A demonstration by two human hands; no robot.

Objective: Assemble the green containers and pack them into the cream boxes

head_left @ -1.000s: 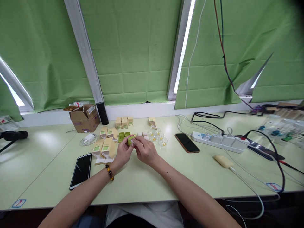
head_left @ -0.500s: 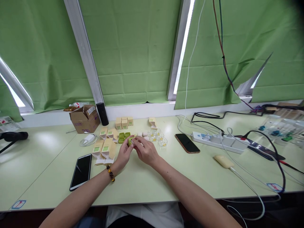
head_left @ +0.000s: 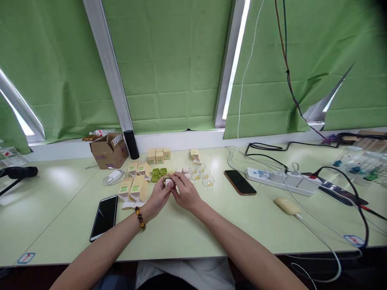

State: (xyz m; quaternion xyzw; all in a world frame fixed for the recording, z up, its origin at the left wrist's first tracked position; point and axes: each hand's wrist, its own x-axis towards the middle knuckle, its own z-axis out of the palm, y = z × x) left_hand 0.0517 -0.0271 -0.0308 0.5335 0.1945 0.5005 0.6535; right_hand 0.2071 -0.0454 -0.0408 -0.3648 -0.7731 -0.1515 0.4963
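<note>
My left hand [head_left: 158,195] and my right hand [head_left: 186,193] meet around a small green square case [head_left: 165,179]. Its dark inside faces me, and a pale pinkish piece shows at its opening, partly covered by my thumb. Fingers of both hands are closed on the case. Just beyond them lie several green square cases [head_left: 155,176] side by side. Right of these are pale pink round pieces [head_left: 185,173], small yellow bits and several clear plastic cups [head_left: 208,181] with yellow inside. Opened beige cartons [head_left: 139,189] with green labels stand left of my left hand.
Small closed beige boxes [head_left: 159,156] stand at the back, with one opened carton [head_left: 195,156] to their right. A phone [head_left: 104,217] lies on the left, another [head_left: 240,182] on the right. A white power strip [head_left: 278,180] with cables and a cardboard box [head_left: 109,152] flank the space.
The green case has been turned so its opening faces me, and the pale pinkish piece now shows there. Both hands stay in nearly the same place; the view shifts slightly.
</note>
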